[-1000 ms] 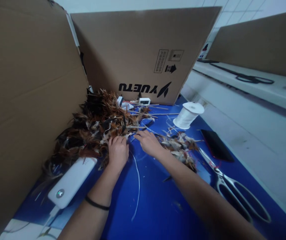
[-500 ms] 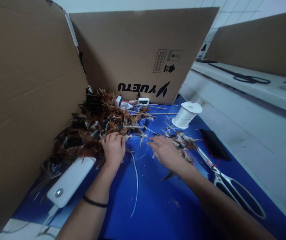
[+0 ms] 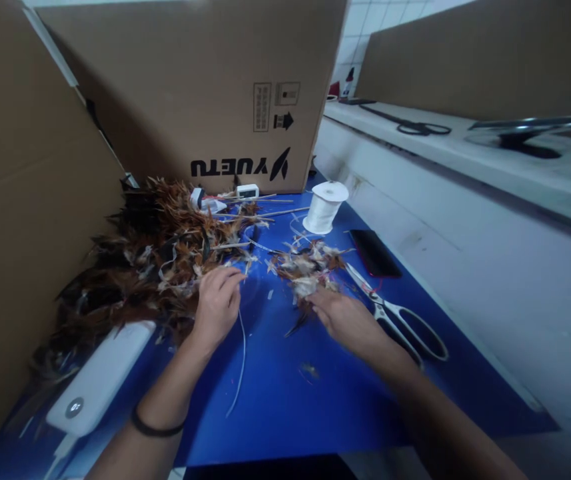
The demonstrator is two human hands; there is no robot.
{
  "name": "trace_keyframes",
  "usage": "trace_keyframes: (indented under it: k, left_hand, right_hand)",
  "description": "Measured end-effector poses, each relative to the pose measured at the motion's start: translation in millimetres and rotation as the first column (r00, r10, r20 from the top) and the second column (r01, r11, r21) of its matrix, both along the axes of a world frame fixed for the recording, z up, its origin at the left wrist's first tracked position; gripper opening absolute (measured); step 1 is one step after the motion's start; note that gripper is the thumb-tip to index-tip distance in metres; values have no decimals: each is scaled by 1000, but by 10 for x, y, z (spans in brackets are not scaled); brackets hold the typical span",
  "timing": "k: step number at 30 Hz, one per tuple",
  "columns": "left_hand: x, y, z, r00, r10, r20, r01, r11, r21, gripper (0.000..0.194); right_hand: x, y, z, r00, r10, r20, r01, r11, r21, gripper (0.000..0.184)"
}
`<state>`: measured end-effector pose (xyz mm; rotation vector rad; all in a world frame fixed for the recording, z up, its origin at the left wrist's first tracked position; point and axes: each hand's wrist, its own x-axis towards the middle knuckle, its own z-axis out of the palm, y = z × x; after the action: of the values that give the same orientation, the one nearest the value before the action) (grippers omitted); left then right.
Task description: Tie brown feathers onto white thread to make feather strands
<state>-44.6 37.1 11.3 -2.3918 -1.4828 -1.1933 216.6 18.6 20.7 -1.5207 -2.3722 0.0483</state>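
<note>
Feathers (image 3: pixel 155 260) hide left hand's (image 3: pixel 215 307) fingertips; right hand (image 3: pixel 348 320) touches small tuft (image 3: pixel 305 270), grips unclear.

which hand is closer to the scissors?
Right. The right hand lies just beside the scissors, near the blades and handle loops. The left hand is across the blue mat, at the edge of the big feather pile.

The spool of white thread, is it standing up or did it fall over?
Standing up. The spool of white thread rests on its wider base on the blue mat, flat round top facing upward.
</note>
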Motion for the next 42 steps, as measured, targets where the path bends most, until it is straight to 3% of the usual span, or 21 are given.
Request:
trace_keyframes:
  k: [6,13,18,23,27,30,34,37,42]
  left_hand:
    - [270,-113,13,977,-211,-17,203,960,-193,17]
    - [611,-270,59,941,-311,-135,212,851,-480,14]
    - [774,-330,-19,908,-283,-309,113,876,-469,16]
    - [804,-318,-100,895,-242,-374,67,903,-424,12]
    - [778,-317,-172,898,-233,-372,81,921,-381,16]
    - [738,-314,-210,923,-264,-281,156,922,-354,13]
    - [678,-303,-210,943,-301,-139,250,921,-300,10]
    - [648,-312,-162,952,-304,-40,285,927,-243,10]
    - [612,-358,-71,957,-282,76,292,929,-228,9]
  right_hand:
    - [95,82,-126,981,-59,-182,89,983,162,26]
    - [241,115,-83,892,-96,-441,248,921,301,23]
    - [288,98,-11,840,-76,-537,303,887,348,23]
    - [303,58,68,801,-69,-594,325,884,335,27]
    - [304,39,78,806,-66,-588,296,905,305,24]
    - [297,30,70,841,-57,-538,237,933,271,23]
    - [226,-20,73,921,68,-384,4,983,182,24]
    - [126,-86,72,932,197,-304,-169,979,113,29]
    - [-12,-142,41,924,274,-266,-273,961,39,17]
